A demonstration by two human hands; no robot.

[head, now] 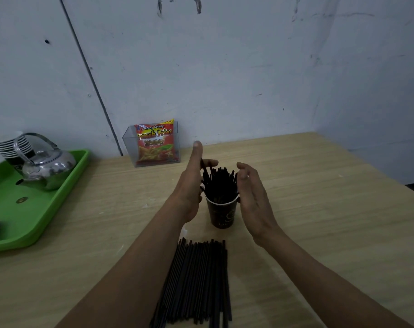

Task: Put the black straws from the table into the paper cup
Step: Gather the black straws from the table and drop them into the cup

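Observation:
A dark paper cup [222, 215] stands on the wooden table, with several black straws [219, 183] upright in it. My left hand [193, 185] is at the left of the bunch, fingers extended and touching the straws near their tops. My right hand [253, 197] is cupped at the right side of the bunch, fingers apart, close to the cup's rim. Neither hand grips a straw that I can see. A flat pile of several black straws [199, 282] lies on the table in front of the cup, between my forearms.
A green tray [35, 221] at the left carries a metal kettle [45, 166] and a stack of paper cups [14, 147]. A clear holder with a red snack bag [155, 144] stands against the wall behind the cup. The wall closes off the back and right.

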